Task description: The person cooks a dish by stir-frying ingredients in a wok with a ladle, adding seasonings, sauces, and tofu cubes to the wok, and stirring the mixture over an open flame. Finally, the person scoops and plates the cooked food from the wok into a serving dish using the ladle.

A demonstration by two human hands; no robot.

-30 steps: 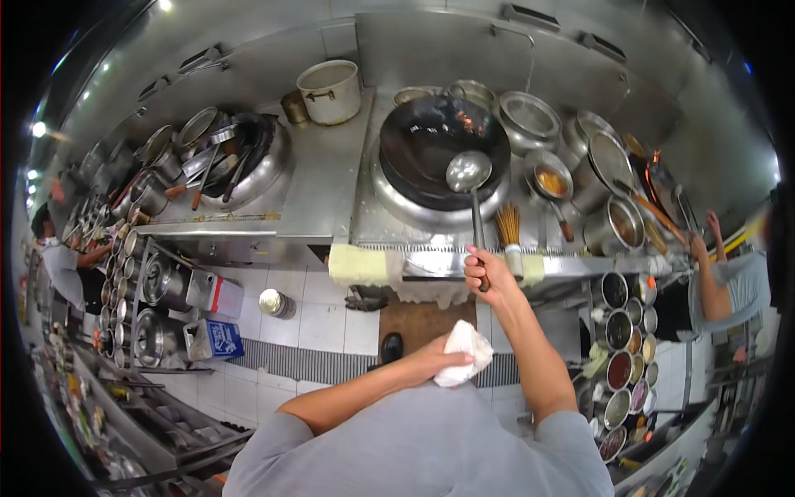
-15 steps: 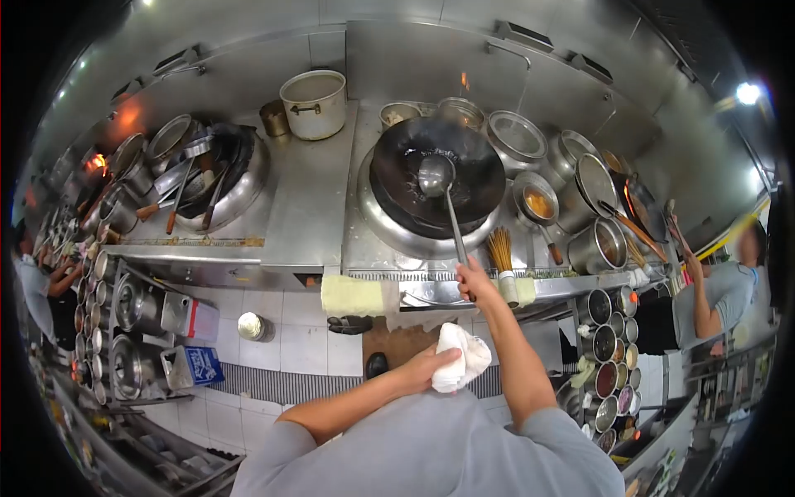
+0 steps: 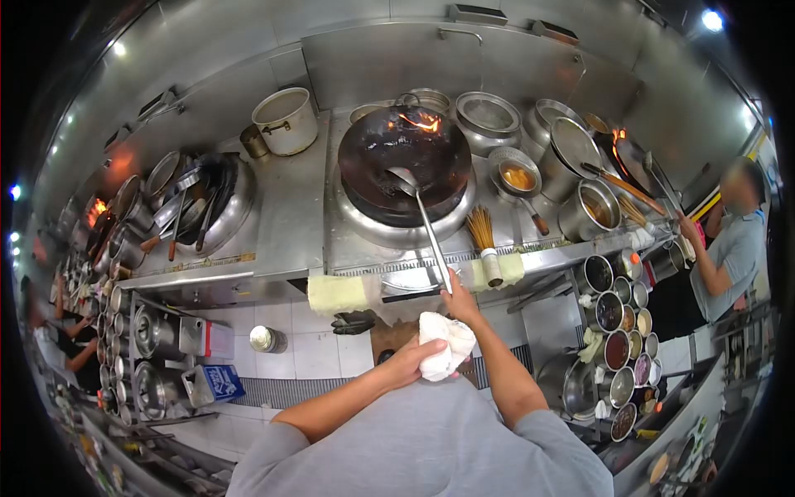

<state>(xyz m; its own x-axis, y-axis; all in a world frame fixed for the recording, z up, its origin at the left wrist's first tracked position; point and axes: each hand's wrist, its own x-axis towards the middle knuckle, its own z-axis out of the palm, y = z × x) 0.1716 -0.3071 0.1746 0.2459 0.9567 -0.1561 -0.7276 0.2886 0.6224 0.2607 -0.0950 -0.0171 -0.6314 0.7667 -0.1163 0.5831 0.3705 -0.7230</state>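
White cloth [image 3: 445, 348] sits bunched in the closed fingers of the left hand [image 3: 409, 364]; the right hand [image 3: 460, 303] grips a metal ladle [image 3: 429, 227], its bowl [image 3: 403, 176] inside the wok [image 3: 368, 153] on the stove [image 3: 290, 224] (orange glow [image 3: 424, 124] on the far side). How much is done or left, I cannot tell.

Tall pot [image 3: 286, 139] — tin [image 3: 268, 340] on tiles [image 3: 319, 354]

No readable text, blurred white marks [image 3: 221, 380] on blue container [image 3: 236, 387]
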